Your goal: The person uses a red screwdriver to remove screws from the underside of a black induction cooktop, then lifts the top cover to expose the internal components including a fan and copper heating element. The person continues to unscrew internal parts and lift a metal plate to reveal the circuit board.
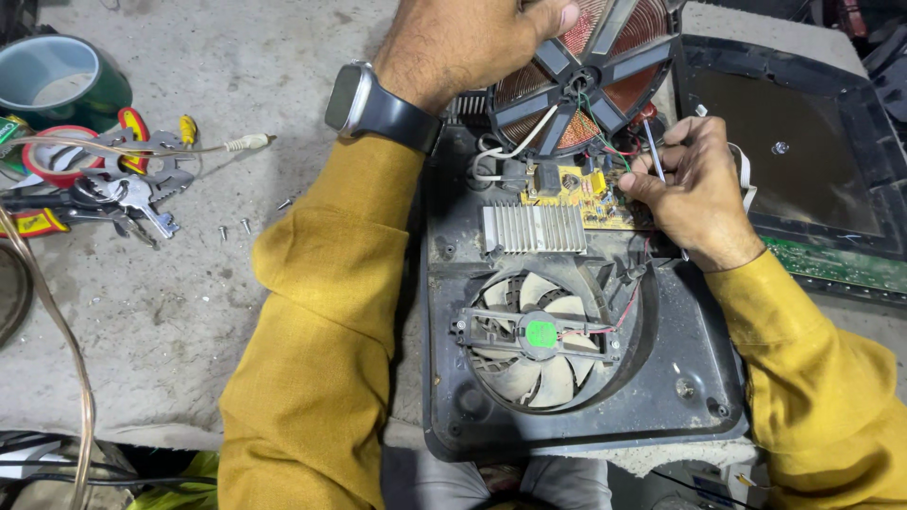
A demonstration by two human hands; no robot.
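Grey plastic forms the open cooker base [661, 378] nearest us, and in it we count one round fan [539, 335] with pale blades and a green sticker at its hub. Just beyond the fan lies one ribbed aluminium heat sink [534, 228], and touching its far edge sits one yellow circuit board [581, 194], crowded with small parts and with red, green and white wires. Our right hand [694, 189] rests on the board's right end, fingers pinching a thin metal probe [652, 149] that stands nearly upright. Farther off, our left hand [472, 42], one watch on its wrist, grips the rim of the one copper coil disc [590, 66], tilting it up. Off to the left we count two tape rolls [61, 80] and one bunch of keys [132, 203].
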